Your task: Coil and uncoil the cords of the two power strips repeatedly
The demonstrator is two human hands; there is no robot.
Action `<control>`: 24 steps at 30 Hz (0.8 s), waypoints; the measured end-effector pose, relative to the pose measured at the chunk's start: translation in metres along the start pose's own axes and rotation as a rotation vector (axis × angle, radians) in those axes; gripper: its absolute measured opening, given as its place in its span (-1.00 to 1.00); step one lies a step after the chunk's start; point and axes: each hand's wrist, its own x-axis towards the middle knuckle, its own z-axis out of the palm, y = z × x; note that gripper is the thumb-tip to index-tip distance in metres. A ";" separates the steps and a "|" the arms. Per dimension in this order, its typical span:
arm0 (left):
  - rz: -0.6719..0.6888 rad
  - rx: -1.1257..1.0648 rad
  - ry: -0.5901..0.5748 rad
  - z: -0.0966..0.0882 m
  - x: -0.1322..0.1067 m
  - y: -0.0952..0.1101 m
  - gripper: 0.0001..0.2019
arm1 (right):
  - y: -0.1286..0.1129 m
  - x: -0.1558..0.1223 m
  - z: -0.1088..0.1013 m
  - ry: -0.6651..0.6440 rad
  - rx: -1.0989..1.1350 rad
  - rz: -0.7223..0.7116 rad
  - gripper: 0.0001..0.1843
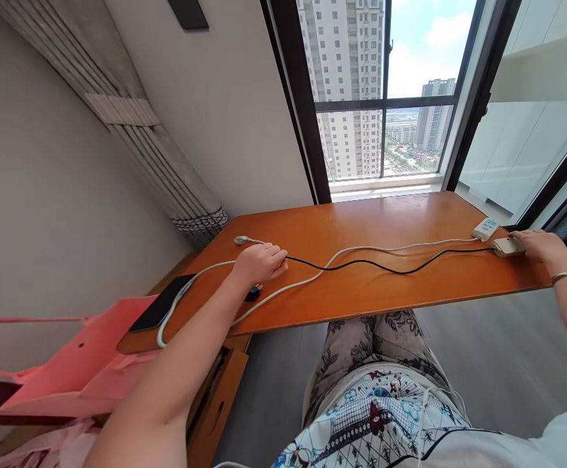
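My left hand (260,262) rests on the orange wooden table (361,221), fingers curled over the end of a black cable (385,265). That cable runs right across the table to a beige plug block (507,246), on which my right hand (542,245) lies with its fingers wrapped round its near end. A white cable (312,276) loops from the left table edge, under my left wrist, across to a white adapter (486,229). A small black plug (252,293) lies just below my left hand.
A dark phone (162,303) lies at the table's left end beside a pink paper bag (73,364). A tied curtain (166,169) hangs at the back left. A large window (385,97) is behind the table. My patterned lap (375,390) is below the front edge.
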 end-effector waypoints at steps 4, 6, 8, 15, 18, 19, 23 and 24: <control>0.022 -0.014 -0.061 0.004 0.005 -0.002 -0.84 | -0.007 0.004 0.008 -0.085 0.107 0.070 -0.80; 0.026 -0.041 -0.092 0.005 0.008 0.000 -0.86 | -0.012 0.007 0.007 -0.065 0.108 0.088 -0.78; 0.022 -0.061 -0.121 0.007 0.011 0.003 -0.88 | -0.020 0.012 0.006 -0.042 0.105 0.103 -0.75; -0.006 -0.032 -0.227 0.016 0.025 0.010 -0.80 | -0.098 0.033 -0.002 -0.055 0.177 -0.172 -0.76; 0.005 -0.004 -0.277 0.021 0.031 0.010 -0.75 | -0.162 0.028 -0.009 -0.103 0.169 -0.445 -0.66; -0.001 -0.007 -0.284 0.023 0.033 0.011 -0.72 | -0.185 0.024 -0.012 -0.126 0.177 -0.522 -0.64; -0.058 -0.123 -0.243 0.030 0.040 0.021 -0.52 | -0.278 -0.001 -0.016 -0.218 0.218 -0.762 -0.50; -0.070 -0.174 -0.220 0.031 0.041 0.025 -0.48 | -0.298 -0.007 -0.015 -0.241 0.198 -0.822 -0.45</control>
